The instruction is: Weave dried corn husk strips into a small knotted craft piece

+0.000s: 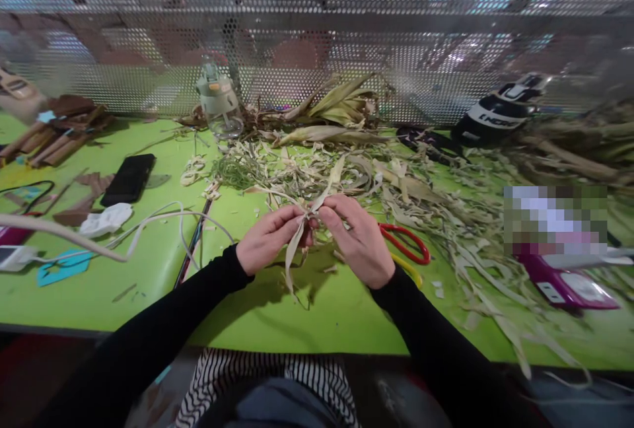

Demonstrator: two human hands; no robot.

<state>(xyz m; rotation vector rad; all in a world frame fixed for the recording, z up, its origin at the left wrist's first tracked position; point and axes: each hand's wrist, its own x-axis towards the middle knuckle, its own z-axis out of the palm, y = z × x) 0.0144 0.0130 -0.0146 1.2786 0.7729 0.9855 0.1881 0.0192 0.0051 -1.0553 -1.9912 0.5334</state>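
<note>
Strips of dried corn husk (295, 253) meet between my two hands over the front middle of the table. My left hand (270, 236) is closed, its thumb and fingers pinching the husk from the left. From the right, my right hand (357, 236) grips the same strips with thumb and forefinger. One strip hangs down below the fingers, another points up and away. The exact crossing of the strips is partly hidden by the fingertips. Red-handled scissors (409, 243) lie beside my right wrist, with a yellow handle (409, 271) close by.
Loose husk shreds (307, 164) spread across the green table (148, 289). A clear bottle (220, 101) and a dark bottle (500, 111) stand near the perforated metal screen (317, 45). At left are a black phone (127, 179), white cable (153, 216) and brown rolls (47, 141).
</note>
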